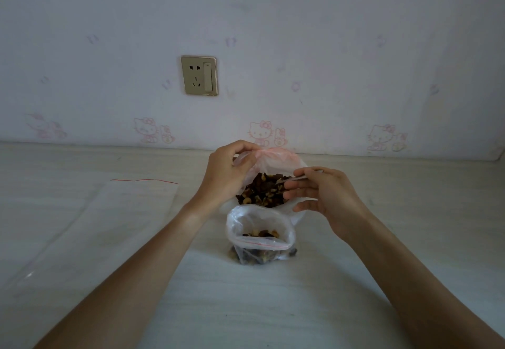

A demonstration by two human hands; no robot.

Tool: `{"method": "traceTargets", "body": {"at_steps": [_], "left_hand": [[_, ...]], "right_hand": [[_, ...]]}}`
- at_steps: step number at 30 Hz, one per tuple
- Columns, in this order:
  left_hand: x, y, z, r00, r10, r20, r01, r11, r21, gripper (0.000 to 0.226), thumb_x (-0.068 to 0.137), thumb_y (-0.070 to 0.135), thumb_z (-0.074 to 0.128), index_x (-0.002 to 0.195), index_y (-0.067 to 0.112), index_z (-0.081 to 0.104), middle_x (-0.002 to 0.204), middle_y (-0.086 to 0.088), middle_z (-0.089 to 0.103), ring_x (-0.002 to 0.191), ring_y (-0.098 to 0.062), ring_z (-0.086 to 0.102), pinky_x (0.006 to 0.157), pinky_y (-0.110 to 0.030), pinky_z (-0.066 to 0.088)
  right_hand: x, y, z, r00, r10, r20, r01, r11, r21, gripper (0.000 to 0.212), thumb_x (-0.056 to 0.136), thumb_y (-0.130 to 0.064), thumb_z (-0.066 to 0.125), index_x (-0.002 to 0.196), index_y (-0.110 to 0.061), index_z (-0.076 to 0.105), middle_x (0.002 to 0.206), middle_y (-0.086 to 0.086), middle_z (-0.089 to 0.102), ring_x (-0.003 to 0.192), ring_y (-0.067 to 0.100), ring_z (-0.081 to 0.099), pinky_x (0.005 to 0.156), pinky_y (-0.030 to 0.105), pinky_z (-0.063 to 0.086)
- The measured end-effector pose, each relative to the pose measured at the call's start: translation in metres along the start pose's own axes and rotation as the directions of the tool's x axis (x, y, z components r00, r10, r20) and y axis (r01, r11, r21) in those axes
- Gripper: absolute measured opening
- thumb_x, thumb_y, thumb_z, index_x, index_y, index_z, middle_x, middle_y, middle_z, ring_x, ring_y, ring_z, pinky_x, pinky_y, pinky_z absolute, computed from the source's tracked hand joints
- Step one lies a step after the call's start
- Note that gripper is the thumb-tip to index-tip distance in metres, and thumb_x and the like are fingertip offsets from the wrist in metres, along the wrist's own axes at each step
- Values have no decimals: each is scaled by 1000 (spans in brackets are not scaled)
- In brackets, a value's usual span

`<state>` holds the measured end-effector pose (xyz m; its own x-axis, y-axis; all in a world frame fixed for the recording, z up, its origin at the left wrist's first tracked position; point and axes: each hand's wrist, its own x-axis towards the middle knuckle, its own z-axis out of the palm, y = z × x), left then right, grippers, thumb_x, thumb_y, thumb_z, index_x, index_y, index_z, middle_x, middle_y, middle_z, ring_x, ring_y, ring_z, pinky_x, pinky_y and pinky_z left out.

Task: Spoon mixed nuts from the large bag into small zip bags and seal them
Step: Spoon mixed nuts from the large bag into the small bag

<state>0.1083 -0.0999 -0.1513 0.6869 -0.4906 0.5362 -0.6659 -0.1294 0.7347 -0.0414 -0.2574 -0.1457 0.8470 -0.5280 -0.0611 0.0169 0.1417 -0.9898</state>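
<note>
Pale counter (355, 280): left hand (226, 174) pinches large bag (273, 157) open; right hand (328, 198) pinches spoon (300, 177), best dipped deep, lifted level toward small bag (259, 220).

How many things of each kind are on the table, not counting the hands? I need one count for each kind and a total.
Large bag of nuts: 1
Small zip bag standing open, partly filled: 1
Empty zip bags lying flat: at least 1, the stack cannot be counted
Spoon: 1
Total: at least 4
</note>
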Motion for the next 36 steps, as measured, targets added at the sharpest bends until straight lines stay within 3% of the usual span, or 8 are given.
{"method": "traceTargets", "body": {"at_steps": [9, 16, 24, 31, 36], "left_hand": [[-1, 2, 3, 998, -27, -53, 27, 1000, -4, 16, 102, 20, 65, 112, 20, 77, 104, 20, 73, 102, 15, 63, 90, -3, 43], [-2, 6, 3, 999, -30, -44, 30, 1000, -8, 17, 103, 18, 63, 113, 20, 77, 109, 16, 75, 109, 4, 65, 98, -14, 47], [-1, 10, 0, 998, -46, -51, 45, 999, -16, 16, 102, 17, 64, 111, 21, 76, 108, 18, 74, 107, 6, 65, 93, -9, 46], [3, 14, -13, 996, -71, -55, 72, 997, 26, 15, 99, 18, 69, 111, 24, 76, 107, 19, 74, 101, 6, 67, 90, -11, 50], [-13, 19, -30, 1000, 12, -22, -8, 984, 181, 15, 98, 26, 70, 112, 26, 75, 113, 22, 72, 113, 7, 62, 96, -14, 44]], "right_hand": [[3, -3, -9, 994, 83, 70, -90, 990, 106, 26, 105, -11, 45, 112, 2, 65, 100, 22, 77, 86, 31, 78, 55, 32, 58], [-3, 3, 6, 998, -39, 54, 41, 999, -24, 28, 109, -15, 45, 113, 3, 67, 95, 19, 78, 84, 34, 77, 55, 36, 60], [-2, 2, 5, 989, 53, 139, -64, 995, 74, 28, 108, -10, 43, 114, 4, 66, 99, 21, 78, 88, 32, 78, 58, 34, 60], [4, -5, -10, 1000, 30, -8, -29, 994, 110, 26, 104, -13, 42, 101, -2, 66, 82, 16, 74, 68, 27, 73, 45, 33, 50], [2, -13, -13, 994, -99, 42, 93, 987, 134, 25, 104, -16, 41, 95, -4, 61, 72, 13, 66, 61, 29, 63, 43, 31, 41]]}}
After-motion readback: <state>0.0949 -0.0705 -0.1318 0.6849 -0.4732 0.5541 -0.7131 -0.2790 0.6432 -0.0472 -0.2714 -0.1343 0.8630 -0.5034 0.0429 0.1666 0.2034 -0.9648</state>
